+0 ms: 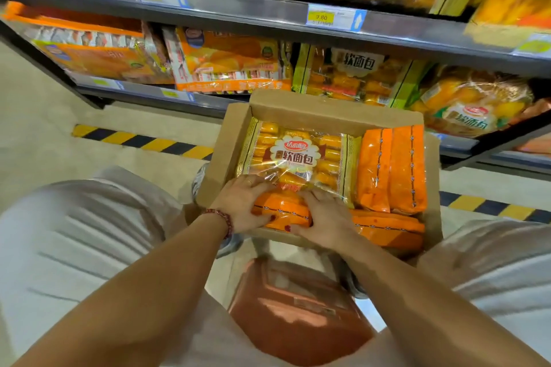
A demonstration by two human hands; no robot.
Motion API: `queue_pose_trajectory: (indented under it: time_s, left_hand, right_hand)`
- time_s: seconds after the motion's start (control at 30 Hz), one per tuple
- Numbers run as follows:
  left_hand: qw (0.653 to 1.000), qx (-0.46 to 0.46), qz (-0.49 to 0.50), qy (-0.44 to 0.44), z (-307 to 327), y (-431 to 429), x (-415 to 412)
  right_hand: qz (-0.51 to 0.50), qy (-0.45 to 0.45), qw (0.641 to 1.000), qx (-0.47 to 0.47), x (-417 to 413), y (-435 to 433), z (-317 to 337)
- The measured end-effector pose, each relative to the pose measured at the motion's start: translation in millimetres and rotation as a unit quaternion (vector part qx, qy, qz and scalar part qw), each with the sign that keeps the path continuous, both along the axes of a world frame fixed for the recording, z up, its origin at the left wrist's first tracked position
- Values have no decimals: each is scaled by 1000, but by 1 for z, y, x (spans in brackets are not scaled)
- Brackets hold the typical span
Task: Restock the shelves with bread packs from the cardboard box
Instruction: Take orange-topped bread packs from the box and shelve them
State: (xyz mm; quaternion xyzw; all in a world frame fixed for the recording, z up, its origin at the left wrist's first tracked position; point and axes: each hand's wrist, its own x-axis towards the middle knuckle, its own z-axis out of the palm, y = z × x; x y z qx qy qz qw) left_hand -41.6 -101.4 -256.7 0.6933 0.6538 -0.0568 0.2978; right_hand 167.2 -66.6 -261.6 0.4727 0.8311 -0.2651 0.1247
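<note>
We see the cardboard box (328,112) open in the middle of the frame. Its flaps are folded out and its far wall sits right in front of the lower shelf (134,91). At the box's near left corner lies an orange pack (283,213), and both our hands are on it. The left hand (243,205) curls round its left end, fingers over the top and thumb against the near side. The right hand (325,217) curls round its right end in the same way. The pack's near edge runs along the box's near wall.

Just beyond it, flat in the left half of the box, is a clear bread pack (293,158) of yellow rolls, its near edge touching the orange pack. In the right half, two upright orange packs (390,167) stand side by side against the right wall. A flat orange pack (387,229) lies in the near right corner. We find little free room between the packs.

Left of the box the pale floor (44,116) lies open, crossed by a yellow-and-black stripe (143,140). The lower shelf is filled with bread bags up to its front edge. The upper shelf (238,13) carries a yellow price tag (321,17). Our knees in pale trousers (74,232) flank the box at lower left and lower right. A reddish stool (298,307) shows between them at bottom centre.
</note>
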Motion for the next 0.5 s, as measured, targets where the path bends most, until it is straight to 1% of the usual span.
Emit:
queue_pose_trajectory:
  time_s: [0.07, 0.13, 0.27, 0.33, 0.4, 0.5]
  left_hand:
    - [1000, -5, 2, -5, -3, -4, -4]
    - [1000, -8, 8, -10, -7, -8, -8]
    - [999, -7, 37, -28, -9, -8, -11]
    - [998, -8, 48, -36, -8, -5, -10]
    - [996, -8, 71, -55, -5, -2, -10]
    - [985, -23, 141, -97, 3, 3, -13]
  right_hand:
    - [-9, -3, 1000, 6, -2, 2, -2]
    - [-24, 15, 1000, 14, -3, 4, -3]
    - [10, 14, 999, 42, -8, 0, -9]
    - [0, 21, 999, 50, -11, -2, -9]
    - [-27, 61, 997, 31, -10, -1, -7]
    - [-59, 115, 992, -7, -6, 2, -3]
